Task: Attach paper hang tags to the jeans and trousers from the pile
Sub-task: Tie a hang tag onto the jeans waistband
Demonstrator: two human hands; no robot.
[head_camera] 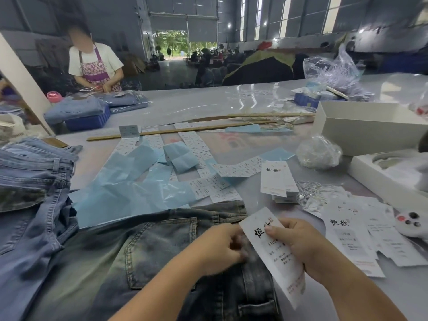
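A pair of washed dark-blue jeans (162, 251) lies flat before me, back pocket up. My right hand (298, 242) pinches a long white paper hang tag (275, 258) with black characters, held over the waistband. My left hand (220, 244) is curled beside the tag's left edge, fingers blurred; what they hold is unclear. A stack of the same hang tags (278, 179) sits further back on the right, and more loose tags (352, 237) lie to the right. Lighter blue jeans (30, 193) are piled at the left.
Blue paper sheets (129, 188) and small sticker strips (208, 181) cover the table's middle. Two wooden sticks (176, 130) lie across it. White boxes (361, 128), a bag of strings (319, 151) and loose strings (310, 193) sit right. A person in an apron (95, 66) works far left.
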